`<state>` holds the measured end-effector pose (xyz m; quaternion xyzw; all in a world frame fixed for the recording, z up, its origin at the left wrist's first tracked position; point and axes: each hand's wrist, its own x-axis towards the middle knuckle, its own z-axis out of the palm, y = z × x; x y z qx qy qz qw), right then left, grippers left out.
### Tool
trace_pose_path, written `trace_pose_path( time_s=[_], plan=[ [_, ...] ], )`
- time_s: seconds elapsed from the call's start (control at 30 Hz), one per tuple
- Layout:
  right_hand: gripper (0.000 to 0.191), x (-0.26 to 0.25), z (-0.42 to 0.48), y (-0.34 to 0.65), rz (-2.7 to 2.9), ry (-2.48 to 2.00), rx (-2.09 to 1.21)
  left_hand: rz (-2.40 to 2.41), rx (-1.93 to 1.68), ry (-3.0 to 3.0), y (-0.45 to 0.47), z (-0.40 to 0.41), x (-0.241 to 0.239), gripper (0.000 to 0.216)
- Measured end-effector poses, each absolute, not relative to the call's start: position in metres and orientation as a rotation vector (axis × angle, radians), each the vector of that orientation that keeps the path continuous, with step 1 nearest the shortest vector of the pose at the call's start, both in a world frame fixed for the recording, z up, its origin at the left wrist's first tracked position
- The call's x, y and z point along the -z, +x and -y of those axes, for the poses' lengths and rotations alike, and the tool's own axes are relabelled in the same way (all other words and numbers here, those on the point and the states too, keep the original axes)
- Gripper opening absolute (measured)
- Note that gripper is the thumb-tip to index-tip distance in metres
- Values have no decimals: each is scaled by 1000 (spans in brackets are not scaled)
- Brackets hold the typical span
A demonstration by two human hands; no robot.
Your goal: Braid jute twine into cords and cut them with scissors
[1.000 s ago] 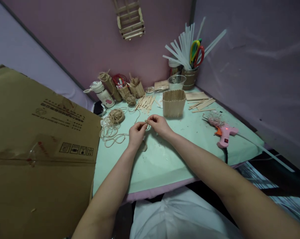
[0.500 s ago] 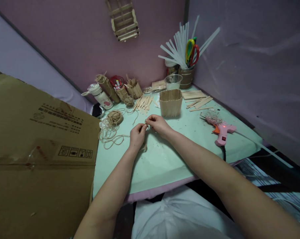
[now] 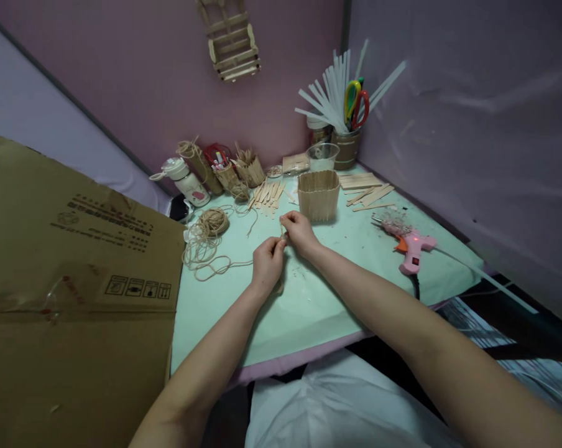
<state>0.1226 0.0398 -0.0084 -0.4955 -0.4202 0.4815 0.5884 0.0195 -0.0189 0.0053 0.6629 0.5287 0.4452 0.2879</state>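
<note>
My left hand (image 3: 268, 263) and my right hand (image 3: 299, 231) meet over the middle of the pale green table (image 3: 309, 298), both pinching a short piece of jute twine (image 3: 283, 234) between their fingertips. The twine trails left in loose loops (image 3: 206, 258) to a small coil (image 3: 214, 219). Just behind my right hand stands a small open box made of popsicle sticks (image 3: 318, 194).
A pink hot glue gun (image 3: 409, 249) lies at the right. Loose popsicle sticks (image 3: 268, 194) and stick-built holders (image 3: 249, 168) sit at the back, with a cup of glue sticks and scissors (image 3: 344, 134). A big cardboard box (image 3: 71, 280) fills the left.
My left hand has slid a little right and toward me, closing under my right hand. The twine piece between them now stands more upright. The view shifted slightly.
</note>
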Motion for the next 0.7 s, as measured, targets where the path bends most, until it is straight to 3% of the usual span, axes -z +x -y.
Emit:
trace_pose_path(
  time_s=[0.5,0.7],
  plan=[
    [43,-8,-36,131,926,-983,-1480,-1294,-1311,1570,13,11,-5,21],
    [33,-13,-27,134,1084,-860,-1791,-1197,-1296,1619,13,11,-5,18]
  ],
)
